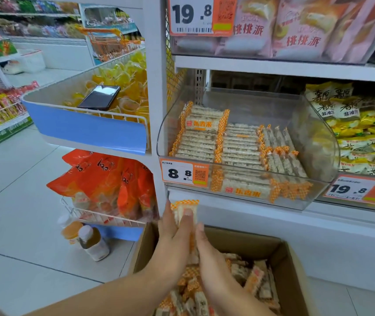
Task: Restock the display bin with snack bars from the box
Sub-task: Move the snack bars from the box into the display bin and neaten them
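Observation:
A clear plastic display bin (318, 142) on the shelf holds rows of white snack bars (239, 147) with orange checked ends. Below it an open cardboard box (291, 258) on the floor holds several loose bars (257, 279). My left hand (175, 231) grips an upright stack of bars (185, 207) above the box's back left corner, just under the bin's front. My right hand (211, 254) presses against the stack's right side, fingers wrapped round its lower part.
A price tag reading 8.8 (182, 173) is fixed to the bin's front left. A blue-fronted wire basket (86, 124) with a phone (100, 96) lying in it juts out at the left. Two bottles (91, 242) stand on the floor beside the box.

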